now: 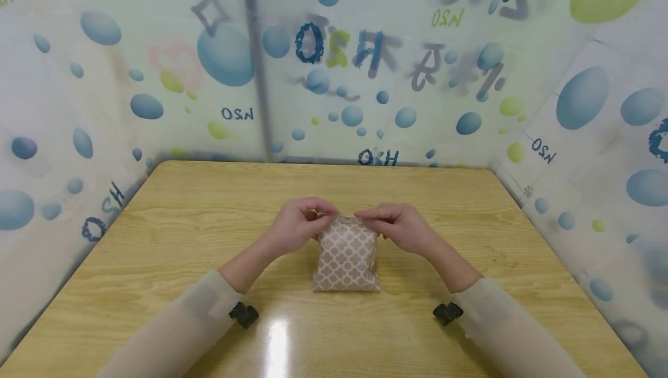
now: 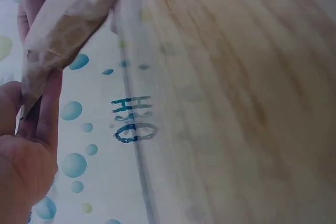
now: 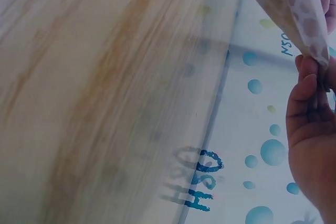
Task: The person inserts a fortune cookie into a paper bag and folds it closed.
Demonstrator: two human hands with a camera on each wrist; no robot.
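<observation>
A small tan paper bag with a white lattice pattern stands upright in the middle of the wooden table. At its top left corner my left hand pinches the upper edge between thumb and fingers. My right hand pinches the same edge at the top right corner. In the left wrist view the bag shows from the side, its top edge between the thumb and fingers of the left hand. The right wrist view has the bag above the gripping right hand. What the bag contains is hidden.
The wooden table reaches back to a patterned curtain wall with blue and green drops, and similar walls stand at both sides. A black wrist device sits at the left sleeve, and another black device at the right.
</observation>
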